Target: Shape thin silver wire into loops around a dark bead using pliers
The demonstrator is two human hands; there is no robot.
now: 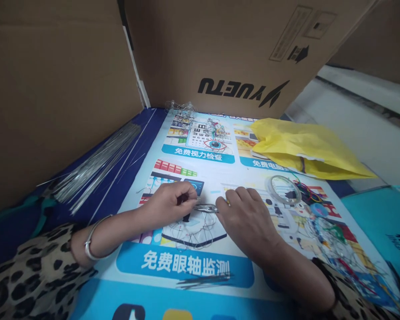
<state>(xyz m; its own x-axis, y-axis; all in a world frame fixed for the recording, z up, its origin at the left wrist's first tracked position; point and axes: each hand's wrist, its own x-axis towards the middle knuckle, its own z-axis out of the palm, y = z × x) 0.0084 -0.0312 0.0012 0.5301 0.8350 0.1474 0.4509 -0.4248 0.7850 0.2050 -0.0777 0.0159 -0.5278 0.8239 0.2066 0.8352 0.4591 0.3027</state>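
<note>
— Leopard-print fabric sleeves (28, 284) lie nearest the camera. State the hand positions.
— The right hand (248, 218) is clamped around silver metal pliers (206, 208), which point toward the left hand (170, 200). The left thumb and forefinger press together beside the plier tips; I cannot tell what they pinch.
— Location of the workpiece?
— A loose tangle of thin silver wire (195, 234) shows just below the pliers, over a printed blue-and-white sheet (136, 291).
</note>
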